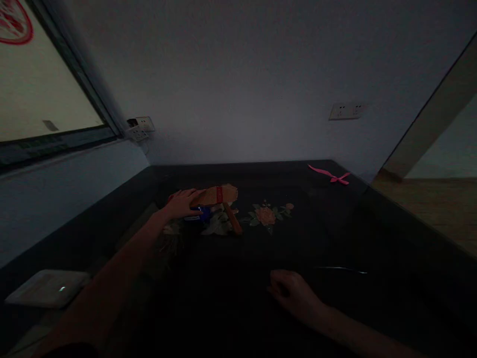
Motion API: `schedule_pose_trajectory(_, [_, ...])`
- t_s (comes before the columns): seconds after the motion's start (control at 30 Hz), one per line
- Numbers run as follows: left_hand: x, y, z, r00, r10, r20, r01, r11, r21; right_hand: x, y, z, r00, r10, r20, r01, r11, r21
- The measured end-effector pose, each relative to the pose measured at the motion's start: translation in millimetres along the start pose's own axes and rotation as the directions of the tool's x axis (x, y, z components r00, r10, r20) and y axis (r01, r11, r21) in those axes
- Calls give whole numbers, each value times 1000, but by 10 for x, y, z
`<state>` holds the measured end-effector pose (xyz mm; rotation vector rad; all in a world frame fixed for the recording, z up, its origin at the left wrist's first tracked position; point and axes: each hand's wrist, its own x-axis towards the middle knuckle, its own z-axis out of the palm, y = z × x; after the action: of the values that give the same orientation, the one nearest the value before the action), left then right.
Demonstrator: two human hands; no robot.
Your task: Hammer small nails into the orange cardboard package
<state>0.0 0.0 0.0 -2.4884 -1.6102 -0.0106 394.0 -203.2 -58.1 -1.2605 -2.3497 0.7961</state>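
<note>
On the dark table (223, 298) lies a tan wrapped bundle (208, 197) with a red band, at the middle left. My left hand (182, 203) rests on the left end of this bundle, its fingers closed over it. Just below the hand is a small blue item (203, 214). A brown wooden stick or handle (233, 220) slants down from the bundle. Near the front of the table, my right hand (290, 291) is curled with its fingers pressed together; whether something is in them is too dark to tell.
A pink ribbon bow (338, 179) lies at the back right. To the right of my right hand is a thin shiny strip (343, 269). A white flat object (48, 288) sits at the left. Flower patterns decorate the tabletop, and a wall (238, 84) with sockets (346, 111) stands behind.
</note>
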Motion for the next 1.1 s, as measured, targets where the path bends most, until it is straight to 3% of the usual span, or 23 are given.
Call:
schedule_pose_trajectory(0.13, [3, 6, -8, 1000, 18, -11, -18, 1000, -21, 321, -176, -214, 998, -57, 40, 61, 995, -82])
schedule_pose_trajectory(0.27, [-8, 23, -17, 1000, 0, -30, -1, 999, -39, 1033, -293, -332, 1000, -13, -20, 8, 971, -239])
schedule_pose_trajectory(0.4, [-22, 42, -27, 999, 1, -37, -3, 998, -59, 1797, -366, -259, 990, 94, -108, -124, 941, -316])
schedule_pose_trajectory(0.53, [-24, 55, -37, 999, -2, -47, -1, 998, -66, 2238, -440, -107, 972, 193, -132, -229, 903, -364])
schedule_pose_trajectory(0.67, [-24, 57, -36, 999, 1, -51, -4, 998, -70, 2355, -473, -11, 963, 238, -126, -268, 874, -404])
schedule_pose_trajectory(0.83, [-29, 47, -24, 998, -4, -60, -2, 995, -98, 2293, -464, -3, 967, 225, -119, -255, 853, -455])
schedule_pose_trajectory(1.1, [-25, 41, -16, 999, -28, -33, 26, 998, -63, 1796, -282, -107, 963, 246, -112, -268, 814, -516])
